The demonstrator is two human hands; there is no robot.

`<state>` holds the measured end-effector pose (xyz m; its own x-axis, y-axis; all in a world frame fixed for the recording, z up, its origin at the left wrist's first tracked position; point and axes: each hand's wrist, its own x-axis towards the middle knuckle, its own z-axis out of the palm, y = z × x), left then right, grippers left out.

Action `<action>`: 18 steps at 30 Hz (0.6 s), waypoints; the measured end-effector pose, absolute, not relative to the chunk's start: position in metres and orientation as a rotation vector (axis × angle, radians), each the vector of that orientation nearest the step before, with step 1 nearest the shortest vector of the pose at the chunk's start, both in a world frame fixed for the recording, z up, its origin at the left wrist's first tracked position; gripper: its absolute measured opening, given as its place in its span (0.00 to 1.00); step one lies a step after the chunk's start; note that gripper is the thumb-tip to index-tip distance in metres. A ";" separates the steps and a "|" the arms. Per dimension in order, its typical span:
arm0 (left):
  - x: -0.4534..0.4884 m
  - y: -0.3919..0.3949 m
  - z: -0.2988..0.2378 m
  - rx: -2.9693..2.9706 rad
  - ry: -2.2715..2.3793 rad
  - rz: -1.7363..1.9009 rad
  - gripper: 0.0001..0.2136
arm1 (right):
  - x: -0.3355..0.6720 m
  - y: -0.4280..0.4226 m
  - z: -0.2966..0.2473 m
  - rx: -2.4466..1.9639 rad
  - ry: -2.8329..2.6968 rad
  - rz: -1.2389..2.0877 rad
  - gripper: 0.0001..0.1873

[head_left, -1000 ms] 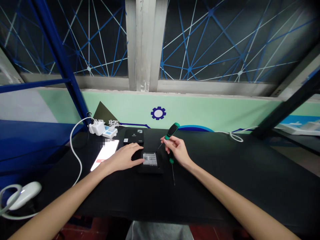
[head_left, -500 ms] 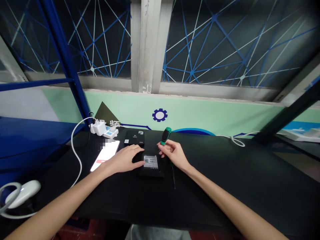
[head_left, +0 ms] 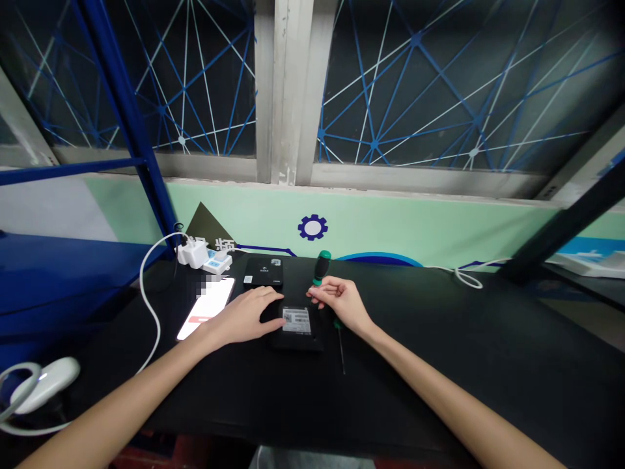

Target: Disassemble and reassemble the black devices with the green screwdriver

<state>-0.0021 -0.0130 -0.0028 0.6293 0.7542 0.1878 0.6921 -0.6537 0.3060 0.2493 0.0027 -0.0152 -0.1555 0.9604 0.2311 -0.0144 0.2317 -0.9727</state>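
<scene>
My left hand (head_left: 247, 314) lies flat, fingers stretched, on the left part of a small black box (head_left: 297, 335) with a white label (head_left: 295, 320) on its top. My right hand (head_left: 339, 301) pinches a screwdriver with a green and black handle (head_left: 321, 265), held nearly upright over the box's far right corner. Its tip is hidden behind my fingers. A second thin screwdriver (head_left: 340, 344) lies on the black table (head_left: 439, 352) just right of the box, partly under my right wrist.
A lit phone (head_left: 208, 305) lies left of my left hand, a second black box (head_left: 263, 271) behind it. A white charger and power strip (head_left: 201, 255) sit at the back left with a white cable (head_left: 146, 306). A white device (head_left: 46, 381) rests at the far left edge.
My right hand has swung the green-handled screwdriver from a slant to nearly upright and brought it down over the box's corner. My left hand stays on the box.
</scene>
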 end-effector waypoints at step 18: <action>-0.002 -0.011 -0.005 2.649 1.194 0.459 0.23 | 0.252 0.000 -0.009 -0.961 -1.534 1.138 0.21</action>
